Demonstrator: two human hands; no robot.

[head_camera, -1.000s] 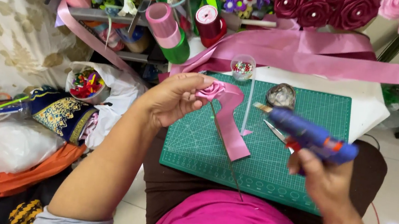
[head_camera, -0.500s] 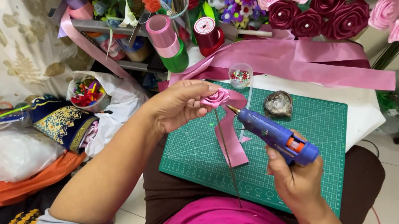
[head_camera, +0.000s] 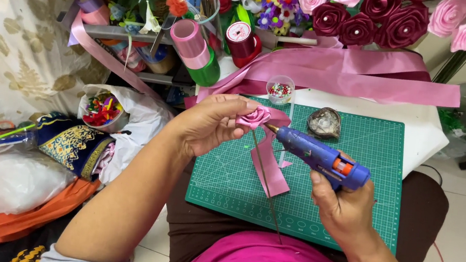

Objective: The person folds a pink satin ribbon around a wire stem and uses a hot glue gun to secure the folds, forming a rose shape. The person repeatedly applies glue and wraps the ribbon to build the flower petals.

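A small pink ribbon rose (head_camera: 253, 117) is pinched between the fingertips of the left hand (head_camera: 210, 124), above the near-left part of a green cutting mat (head_camera: 367, 181) that rests on the lap. From the rose, a loose tail of pink ribbon (head_camera: 269, 165) hangs down onto the mat, and a thin wire stem (head_camera: 266, 187) runs from under the bloom toward the body.

A blue glue gun (head_camera: 321, 155) with an orange trigger is gripped in the right hand (head_camera: 346, 211), the fingers closed around its handle. Its metal nozzle is pointed left and is seen touching, or just beside, the right edge of the rose.

Behind the gun, a small heart-shaped dish (head_camera: 324, 122) is set on the mat, and just beyond the mat's far edge a clear cup of coloured beads (head_camera: 280, 88) is placed. A wide band of pink ribbon (head_camera: 361, 81) is spread across the far side of the table. Further back, 2 ribbon spools, 1 pink over green (head_camera: 195, 50) and 1 red (head_camera: 242, 39), are stood beside finished ribbon roses (head_camera: 374, 18) in pink and dark red. To the left, a bag of coloured scraps (head_camera: 101, 109) is seen lying open among fabrics.
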